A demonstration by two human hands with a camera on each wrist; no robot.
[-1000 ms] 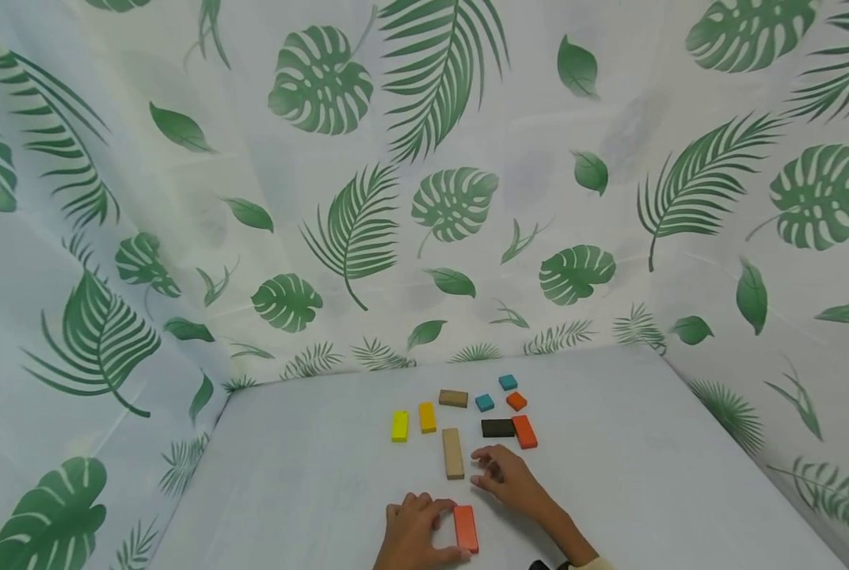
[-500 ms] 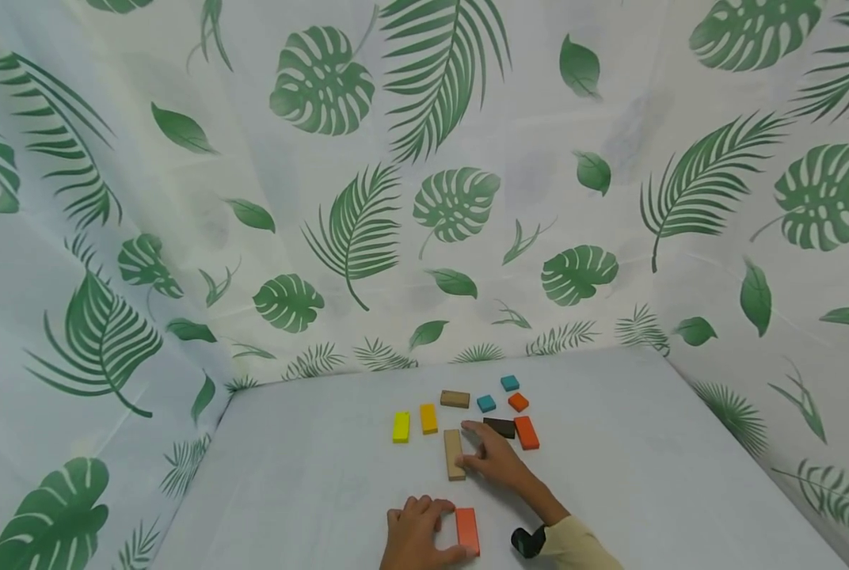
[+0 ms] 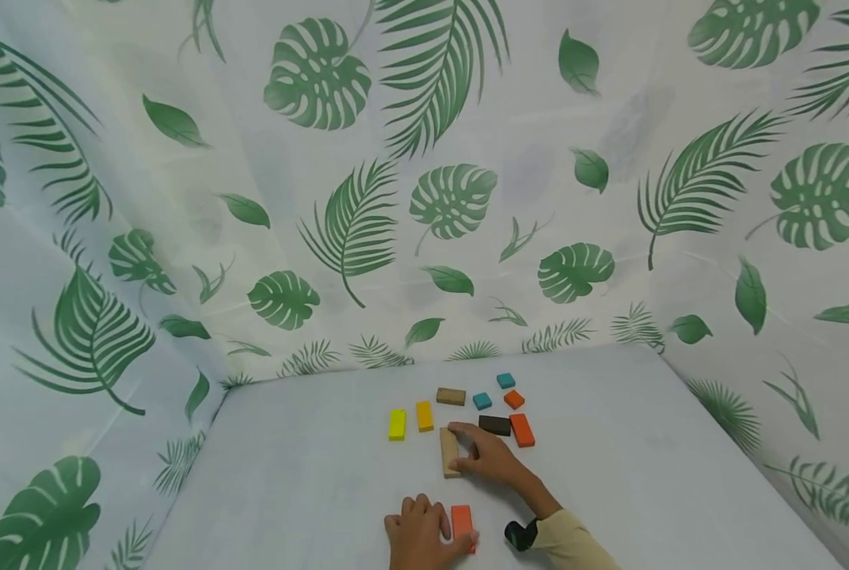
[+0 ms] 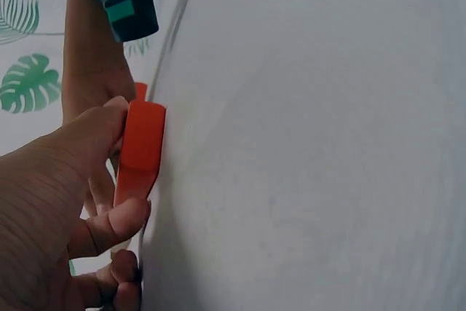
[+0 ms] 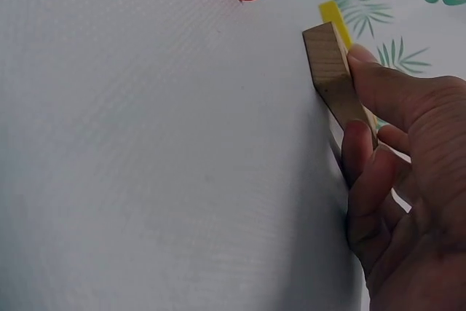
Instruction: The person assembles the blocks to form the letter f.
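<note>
Fingers [image 5: 373,187] half-curled, the right hand [image 3: 494,459] grips a wooden block [image 5: 329,60], the left hand [image 3: 419,532] an orange block [image 4: 142,140].

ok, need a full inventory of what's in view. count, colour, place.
long wooden block: 1, tan, mid-table
short wooden block: 1, tan, behind the long one
yellow block: 1, bright yellow, leftmost
amber block: 1, orange-yellow, right of yellow
small blue blocks: 2, blue, back right
small orange block: 1, orange, near the blue ones
dark block: 1, near-black, left of far red block
far red block: 1, red-orange, rightmost
near red block: 1, red-orange, front
table: 1, whitish, under everything
leaf-print sheeting: count unclear, white/green, back and sides
wrist device: 1, black, right wrist
sleeve: 1, cream, right arm
right hand: 1, gripping long wooden block
left hand: 1, gripping near red block
</note>
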